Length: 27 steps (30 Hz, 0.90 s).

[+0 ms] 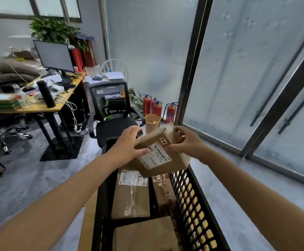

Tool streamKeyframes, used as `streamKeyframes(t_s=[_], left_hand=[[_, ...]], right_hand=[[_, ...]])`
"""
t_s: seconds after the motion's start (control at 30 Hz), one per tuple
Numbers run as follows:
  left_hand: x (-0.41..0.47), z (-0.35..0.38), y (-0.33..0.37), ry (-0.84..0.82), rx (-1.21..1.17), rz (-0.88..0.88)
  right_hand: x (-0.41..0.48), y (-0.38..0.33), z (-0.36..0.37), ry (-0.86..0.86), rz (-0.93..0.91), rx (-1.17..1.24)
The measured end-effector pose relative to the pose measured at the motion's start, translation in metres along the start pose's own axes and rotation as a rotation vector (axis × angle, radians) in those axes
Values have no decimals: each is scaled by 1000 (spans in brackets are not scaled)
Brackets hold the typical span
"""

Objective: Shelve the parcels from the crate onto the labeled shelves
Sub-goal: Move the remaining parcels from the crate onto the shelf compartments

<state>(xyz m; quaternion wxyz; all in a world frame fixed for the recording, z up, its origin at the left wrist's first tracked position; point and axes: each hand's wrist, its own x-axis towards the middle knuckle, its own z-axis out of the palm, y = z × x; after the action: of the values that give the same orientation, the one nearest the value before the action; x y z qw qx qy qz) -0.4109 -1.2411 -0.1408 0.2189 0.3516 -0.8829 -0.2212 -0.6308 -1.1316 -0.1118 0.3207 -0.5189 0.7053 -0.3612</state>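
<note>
A small brown cardboard parcel (159,156) with a white shipping label is held tilted above the black perforated crate (192,198). My left hand (127,144) grips its left edge, thumb near the label. My right hand (187,141) holds its upper right end, fingers curled round the taped corner. Inside the crate lie a taped parcel with a label (131,194), a narrow parcel (163,191) on the right and a larger box (145,234) at the near end. No shelves are in view.
A black office chair (111,124) stands just beyond the crate, with a cardboard tube bin (152,123) and red fire extinguishers (157,108) behind. A cluttered desk (39,104) with a monitor is to the left. Frosted glass doors (256,69) line the right.
</note>
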Motion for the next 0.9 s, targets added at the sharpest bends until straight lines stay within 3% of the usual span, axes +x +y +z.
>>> streamKeyframes(t_s=[0.37, 0.5, 0.67, 0.8, 0.9], left_hand=[[-52, -18, 12, -186, -409, -127], [-71, -26, 25, -73, -472, -197], [-89, -30, 47, 25, -423, -288], [-108, -32, 66, 189, -452, -381], [-121, -29, 84, 363, -561, -438]], right_hand=[[-5, -75, -20, -389, -260, -241], [-5, -88, -23, -438, -330, -255], [-9, -68, -25, -336, -434, -238], [-9, -37, -24, -370, -416, 93], [-11, -16, -10, -489, -341, 247]])
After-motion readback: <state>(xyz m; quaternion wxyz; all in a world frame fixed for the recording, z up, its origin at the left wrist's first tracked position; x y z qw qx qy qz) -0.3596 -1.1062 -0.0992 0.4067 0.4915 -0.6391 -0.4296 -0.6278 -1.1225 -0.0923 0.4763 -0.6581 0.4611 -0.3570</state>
